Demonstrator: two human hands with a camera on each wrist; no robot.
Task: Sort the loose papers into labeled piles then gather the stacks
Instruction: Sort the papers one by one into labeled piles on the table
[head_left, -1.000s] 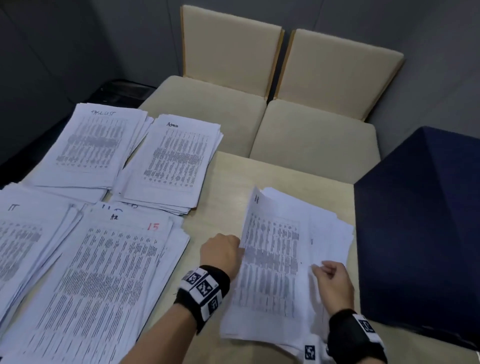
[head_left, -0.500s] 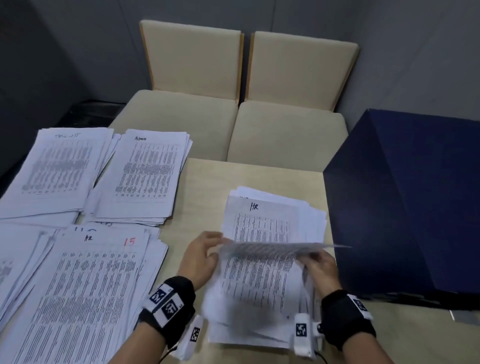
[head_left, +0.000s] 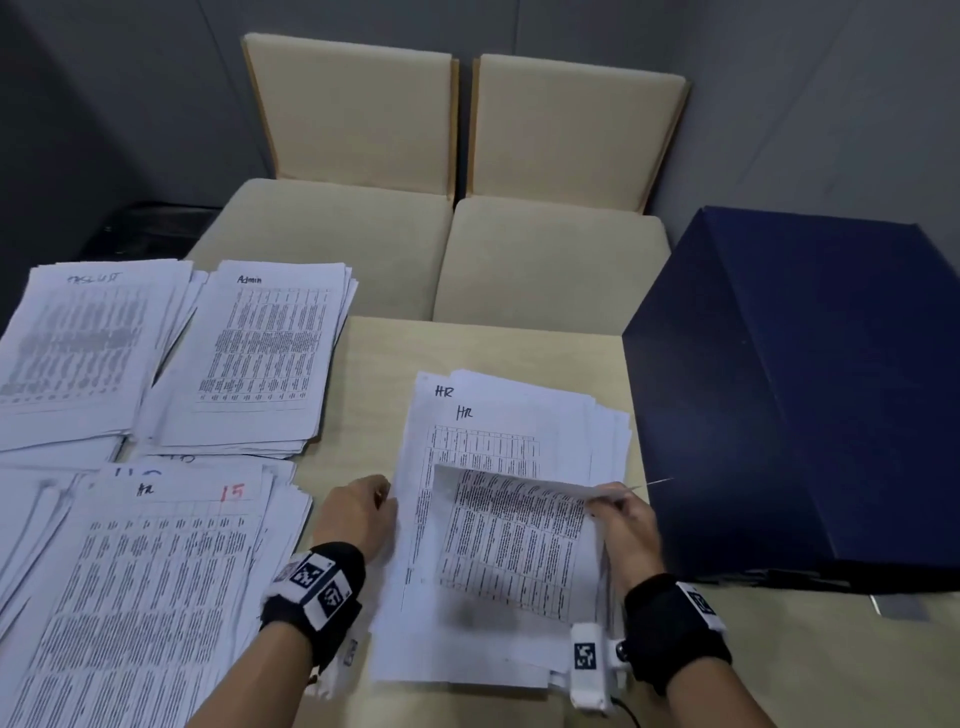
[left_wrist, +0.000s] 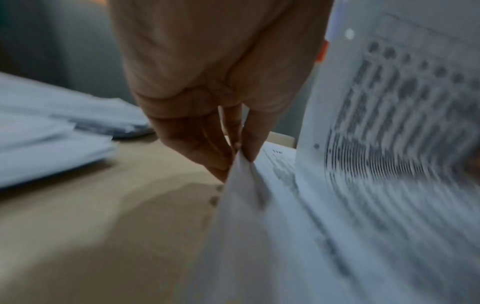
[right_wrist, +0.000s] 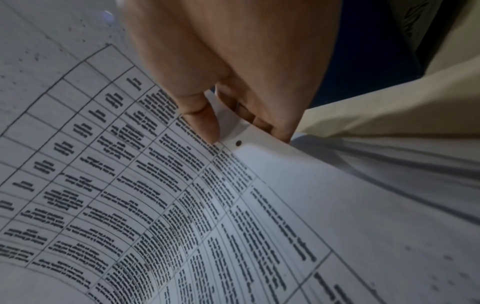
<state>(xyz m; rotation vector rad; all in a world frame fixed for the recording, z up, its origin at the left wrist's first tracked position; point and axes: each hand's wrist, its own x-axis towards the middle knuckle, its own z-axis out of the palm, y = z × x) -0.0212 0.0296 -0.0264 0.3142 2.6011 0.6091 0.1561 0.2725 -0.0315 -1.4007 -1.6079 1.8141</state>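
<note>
A loose pile of printed sheets (head_left: 563, 415) lies on the table, its top pages marked "HR". My right hand (head_left: 605, 496) pinches the right edge of one lifted sheet (head_left: 514, 530), which curls up off the pile with its printed table showing. The right wrist view shows thumb and fingers (right_wrist: 205, 121) clamping that sheet (right_wrist: 130, 185) near a punched hole. My left hand (head_left: 387, 496) sits at the pile's left edge; in the left wrist view its fingertips (left_wrist: 249, 144) pinch the edge of a sheet (left_wrist: 241, 185) beside the raised sheet (left_wrist: 389, 123).
Sorted piles lie to the left: one marked "Admin" (head_left: 270, 353), one at the far left back (head_left: 78, 343), one marked "HR" with a red 15 (head_left: 156, 571). A dark blue box (head_left: 805, 389) stands just right of the loose pile. Two beige chairs (head_left: 452, 249) face the wooden table (head_left: 374, 395).
The sheet both hands held flat and edge-on now tilts up with its print showing, held by the right hand. The left hand has dropped to the pile's left edge.
</note>
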